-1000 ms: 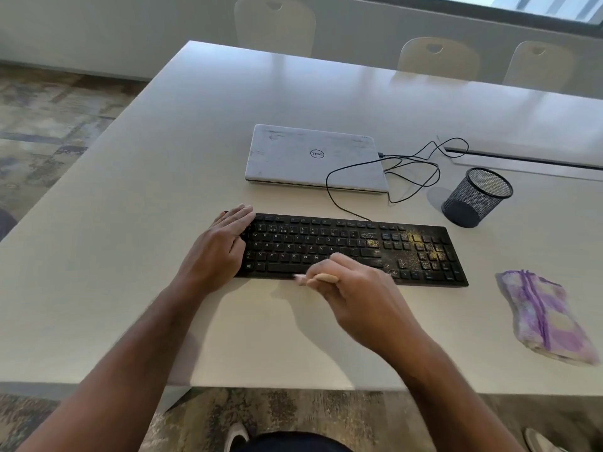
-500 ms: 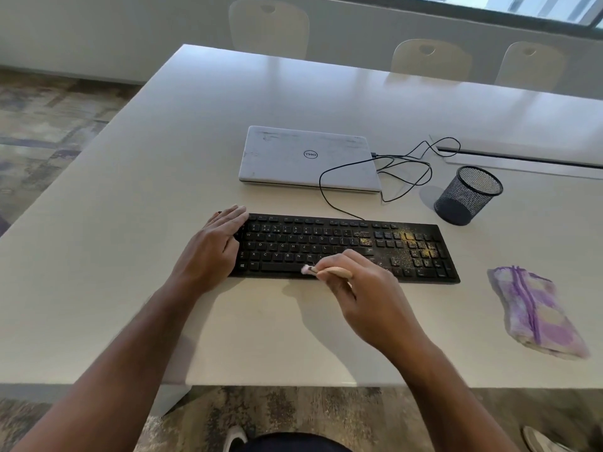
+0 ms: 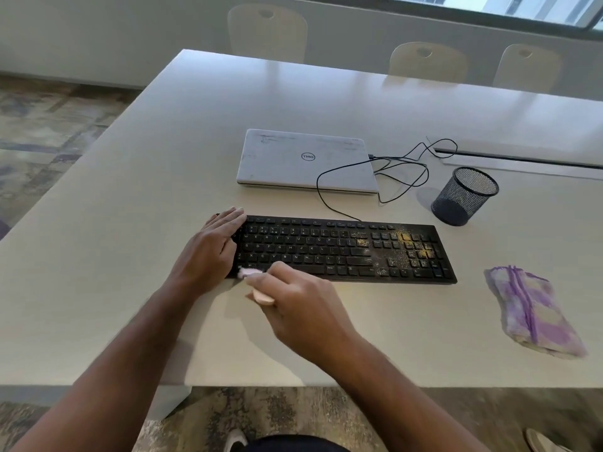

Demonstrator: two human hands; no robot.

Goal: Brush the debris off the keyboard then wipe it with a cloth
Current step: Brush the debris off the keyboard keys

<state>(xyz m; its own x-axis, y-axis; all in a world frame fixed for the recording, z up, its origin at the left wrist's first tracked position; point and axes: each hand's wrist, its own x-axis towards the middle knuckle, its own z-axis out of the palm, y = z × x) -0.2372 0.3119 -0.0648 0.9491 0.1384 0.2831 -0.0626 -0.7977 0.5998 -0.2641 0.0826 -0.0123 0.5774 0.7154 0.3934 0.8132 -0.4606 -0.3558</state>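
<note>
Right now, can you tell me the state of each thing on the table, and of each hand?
keyboard: flat, yellow debris on its right part
brush: held, bristles at the keyboard's front left edge
right hand: grips the brush
left hand: rests on the keyboard's left end
cloth: folded, untouched
laptop: closed, cable plugged in
mesh cup: upright

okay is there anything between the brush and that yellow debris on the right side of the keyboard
Nothing visible does. The brush sits at the keyboard's left front edge, and only bare keys lie between it and the debris.
</note>
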